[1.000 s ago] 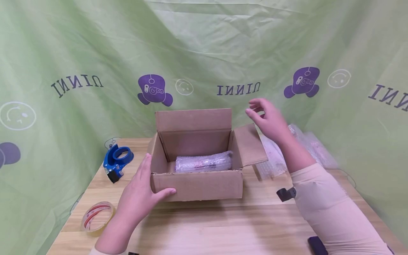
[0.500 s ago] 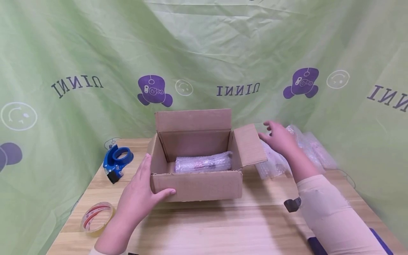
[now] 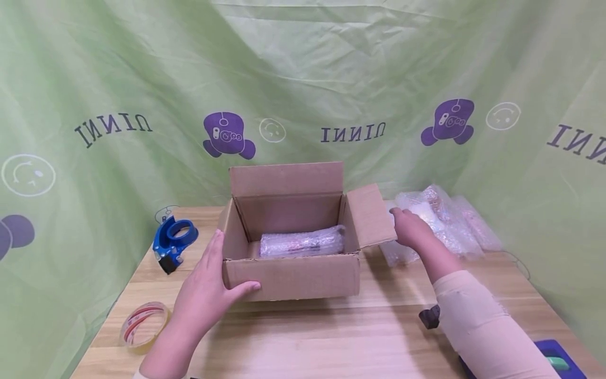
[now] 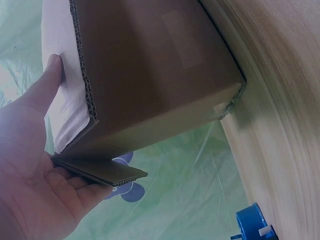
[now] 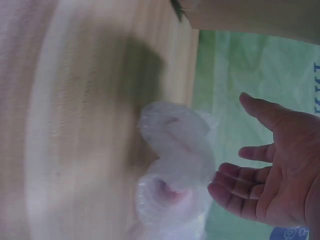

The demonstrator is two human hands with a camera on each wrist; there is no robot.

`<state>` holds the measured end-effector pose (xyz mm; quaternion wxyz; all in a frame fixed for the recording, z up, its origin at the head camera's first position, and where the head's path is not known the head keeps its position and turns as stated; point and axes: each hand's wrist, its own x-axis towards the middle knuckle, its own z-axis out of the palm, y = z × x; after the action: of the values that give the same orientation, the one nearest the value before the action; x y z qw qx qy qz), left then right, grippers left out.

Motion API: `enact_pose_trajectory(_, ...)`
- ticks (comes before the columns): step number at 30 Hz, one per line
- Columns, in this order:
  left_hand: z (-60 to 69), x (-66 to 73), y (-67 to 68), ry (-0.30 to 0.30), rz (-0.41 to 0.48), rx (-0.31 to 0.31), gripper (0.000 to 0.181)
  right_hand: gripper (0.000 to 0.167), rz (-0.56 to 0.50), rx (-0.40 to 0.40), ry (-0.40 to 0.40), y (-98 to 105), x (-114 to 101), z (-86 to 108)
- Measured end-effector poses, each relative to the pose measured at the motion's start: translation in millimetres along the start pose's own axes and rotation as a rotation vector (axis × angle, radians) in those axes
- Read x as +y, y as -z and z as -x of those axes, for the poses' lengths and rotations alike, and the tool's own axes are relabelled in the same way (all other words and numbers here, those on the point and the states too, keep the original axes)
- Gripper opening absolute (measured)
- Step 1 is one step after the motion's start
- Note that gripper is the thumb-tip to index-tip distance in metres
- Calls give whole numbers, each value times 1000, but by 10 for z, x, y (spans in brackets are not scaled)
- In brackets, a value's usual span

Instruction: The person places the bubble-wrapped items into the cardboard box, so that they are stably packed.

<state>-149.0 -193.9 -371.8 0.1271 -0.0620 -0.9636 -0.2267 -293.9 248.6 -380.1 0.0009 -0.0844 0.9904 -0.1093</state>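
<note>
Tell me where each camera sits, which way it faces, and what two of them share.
Head: worn on the head, facing forward and down at the cardboard box; left hand, right hand and sleeves show.
Left wrist: on that wrist, facing the box close up; left palm and fingers show.
Right wrist: on that wrist, facing the bubble-wrapped packs and tabletop; right palm and fingers show.
Shared: head and left wrist both show the blue tape dispenser.

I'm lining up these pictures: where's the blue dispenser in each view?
Head: dispenser at left, left of the box.
Left wrist: dispenser at the bottom edge, right of centre, cut off.
Right wrist: not in it.
Shared landmark: the box, top right in the right wrist view.
</note>
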Motion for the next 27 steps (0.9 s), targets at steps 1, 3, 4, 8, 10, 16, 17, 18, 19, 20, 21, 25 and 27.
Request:
enact_pose_trajectory(1, 1, 2, 1, 0, 0, 0, 128, 60, 14, -1, 14, -19, 9, 9)
enact_pose_trajectory(3, 1, 4, 2, 1, 0, -2, 128, 66, 30, -6, 32, -56, 27, 25)
enact_pose_trajectory(4, 1, 5, 3, 3, 1, -3, 128, 68, 32, -11, 35, -73, 39, 30)
enact_pose_trajectory(8, 0, 5, 4, 7, 0, -4, 128, 71, 0, -42, 27, -132, 79, 31)
enact_pose_trajectory(10, 0, 4, 3, 6, 0, -2, 128, 67, -27, -53, 19, -156, 99, 26)
enact_pose_trajectory(16, 1, 10, -7, 3, 1, -2, 128, 65, -70, -64, -7, -208, 164, 11)
enact_pose_trajectory(17, 0, 11, -6, 4, 0, -3, 128, 66, -70, -67, -9, -210, 171, 8)
enact_pose_trajectory(18, 1, 12, -3, 6, -1, -5, 128, 68, -73, -71, -13, -211, 175, 5)
enact_pose_trajectory(19, 0, 14, 0, 9, -2, -7, 128, 68, -81, -76, -20, -211, 180, -2)
enact_pose_trajectory(20, 0, 15, 3, 13, -4, -11, 128, 68, -91, -82, -25, -206, 182, -6)
enact_pose_trajectory(21, -1, 15, 5, 15, -4, -13, 128, 68, -101, -88, -28, -201, 183, -11)
enact_pose_trajectory(25, -3, 14, 11, 20, -6, -20, 128, 66, -156, -107, -40, -183, 215, -31)
enact_pose_trajectory(27, -3, 13, 11, 20, -6, -21, 128, 64, -174, -111, -41, -174, 234, -34)
